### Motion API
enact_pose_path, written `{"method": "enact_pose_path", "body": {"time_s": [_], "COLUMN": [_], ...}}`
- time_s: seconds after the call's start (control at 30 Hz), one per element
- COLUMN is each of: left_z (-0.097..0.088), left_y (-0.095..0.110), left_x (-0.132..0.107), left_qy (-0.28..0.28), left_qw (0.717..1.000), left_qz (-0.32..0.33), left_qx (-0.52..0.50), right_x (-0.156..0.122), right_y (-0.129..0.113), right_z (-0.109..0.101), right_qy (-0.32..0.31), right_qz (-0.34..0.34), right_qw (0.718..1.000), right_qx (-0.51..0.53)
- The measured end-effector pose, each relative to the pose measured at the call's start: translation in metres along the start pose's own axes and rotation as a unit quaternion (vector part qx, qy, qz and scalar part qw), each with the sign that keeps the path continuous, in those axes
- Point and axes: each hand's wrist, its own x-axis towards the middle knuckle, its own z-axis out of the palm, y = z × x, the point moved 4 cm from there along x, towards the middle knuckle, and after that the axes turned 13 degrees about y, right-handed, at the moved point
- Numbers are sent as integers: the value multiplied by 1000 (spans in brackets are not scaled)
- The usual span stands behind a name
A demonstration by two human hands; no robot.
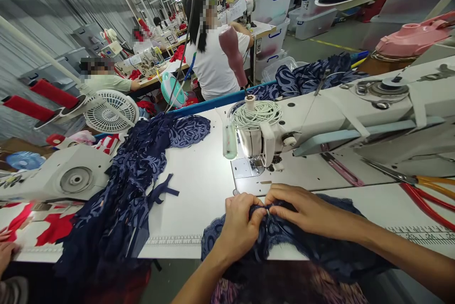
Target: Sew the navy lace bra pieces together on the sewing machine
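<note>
A piece of navy lace fabric (323, 237) lies across the front of the white sewing table and hangs over its edge. My left hand (241, 223) pinches the lace from the left, thumb and fingers together. Close beside it, my right hand (298, 209) pinches the same lace from the right, and the two thumbs almost meet. Both hands are just in front of the sewing machine (254, 138), whose lamp lights the needle plate (245, 169). The fabric's exact edges between the fingertips are hidden.
Navy lace pieces (131, 166) are heaped at left, trailing over the table edge. Orange- and red-handled scissors (415, 181) and pink tweezers (343, 170) lie at right. A co-worker's hand (5, 252) touches red fabric at far left. A person in white (216, 67) sits ahead.
</note>
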Motion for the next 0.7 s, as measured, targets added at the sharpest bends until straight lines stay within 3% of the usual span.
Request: {"method": "enact_pose_path", "body": {"time_s": [0.37,0.53,0.63,0.7], "left_z": [7,6,0,0], "left_y": [0,0,7,15], "left_x": [1,17,14,-2], "left_qy": [68,62,118,173], "left_qw": [997,988,963,942], "left_qz": [15,36,82,138], "left_qx": [40,137,229,255], "right_x": [8,18,24,27], "right_y": [7,9,13,14], "right_z": [4,5,6,6], "right_qy": [0,33,52,60], "right_qz": [0,-8,-14,-24], "right_qw": [999,995,992,990], "right_qx": [-45,-94,-116,-122]}}
